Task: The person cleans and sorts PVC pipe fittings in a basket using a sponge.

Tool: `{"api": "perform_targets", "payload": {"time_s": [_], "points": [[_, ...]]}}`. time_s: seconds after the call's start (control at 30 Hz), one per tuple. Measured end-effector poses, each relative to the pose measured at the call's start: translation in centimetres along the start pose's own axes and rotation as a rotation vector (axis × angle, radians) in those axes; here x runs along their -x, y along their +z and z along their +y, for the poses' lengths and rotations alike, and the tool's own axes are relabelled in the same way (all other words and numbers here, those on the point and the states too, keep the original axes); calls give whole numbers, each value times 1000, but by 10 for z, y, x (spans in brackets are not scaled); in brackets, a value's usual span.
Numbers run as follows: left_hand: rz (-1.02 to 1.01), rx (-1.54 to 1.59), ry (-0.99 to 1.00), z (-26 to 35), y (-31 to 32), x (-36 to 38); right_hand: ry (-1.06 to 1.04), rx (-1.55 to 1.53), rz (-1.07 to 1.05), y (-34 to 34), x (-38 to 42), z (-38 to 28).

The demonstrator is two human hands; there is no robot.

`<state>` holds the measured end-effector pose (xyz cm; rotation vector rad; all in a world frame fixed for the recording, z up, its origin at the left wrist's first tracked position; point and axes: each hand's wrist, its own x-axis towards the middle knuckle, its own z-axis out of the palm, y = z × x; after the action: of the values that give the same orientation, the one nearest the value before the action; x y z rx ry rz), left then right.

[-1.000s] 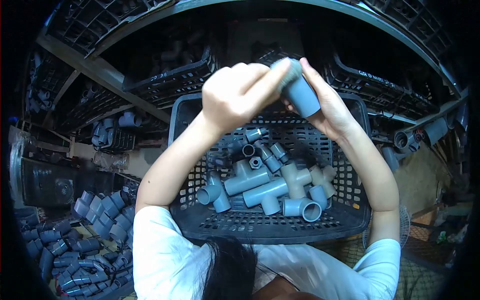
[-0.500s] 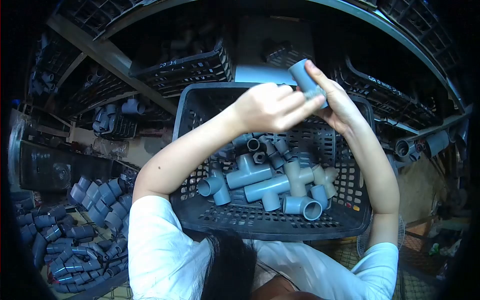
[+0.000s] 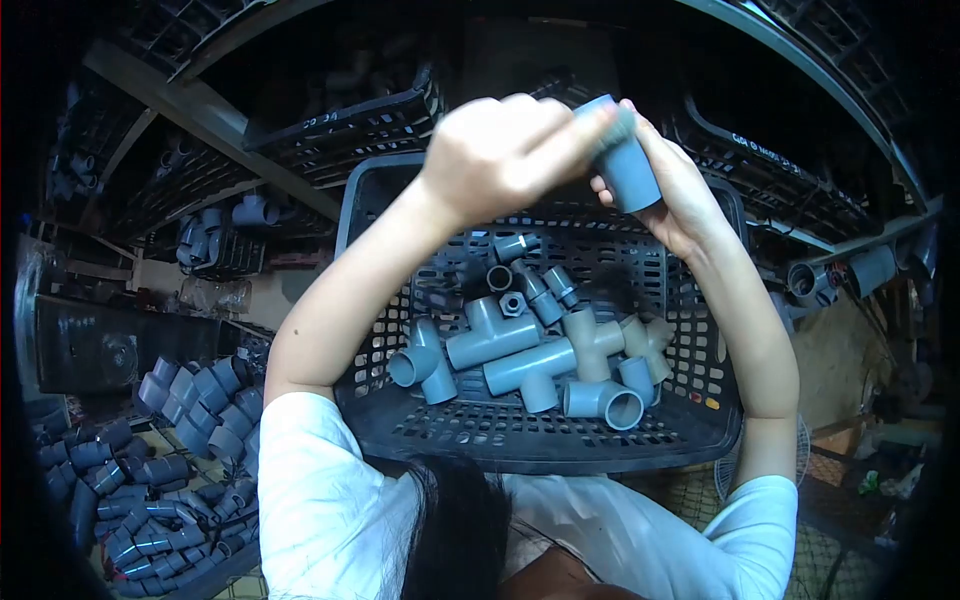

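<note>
Both hands, left (image 3: 500, 155) and right (image 3: 675, 190), still grip the grey pipe fitting (image 3: 628, 165), now raised higher above the basket (image 3: 520, 445).

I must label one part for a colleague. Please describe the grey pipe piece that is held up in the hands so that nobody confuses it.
Start at the black slotted basket on the person's lap. Above its far rim, the right hand grips a short grey pipe piece, the left hand at its top end. Unlike the fittings in the basket, it is a plain straight sleeve, held in the air.
</note>
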<state>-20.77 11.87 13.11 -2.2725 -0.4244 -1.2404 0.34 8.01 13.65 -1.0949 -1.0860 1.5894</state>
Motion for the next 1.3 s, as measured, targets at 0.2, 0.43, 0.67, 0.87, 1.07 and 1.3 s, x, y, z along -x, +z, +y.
{"api": "perform_targets", "payload": {"time_s": [0.2,0.43,0.67,0.87,1.07,1.3], "points": [[-41,-23,296,33,-1,7,48,-8,-56,-3,-5,6],[-32,-59,77,3,-4,9,-13,71,41,7,-1,5],[1,41,62,-6,0,10,-60,10,-13,14,8,-4],[-144,42,260,30,-2,12,-12,8,-104,1,-3,2],[30,21,-25,-5,5,8,-30,-44,43,1,0,-1],[0,-13,241,31,2,6,-31,-18,-6,2,-2,3]]}}
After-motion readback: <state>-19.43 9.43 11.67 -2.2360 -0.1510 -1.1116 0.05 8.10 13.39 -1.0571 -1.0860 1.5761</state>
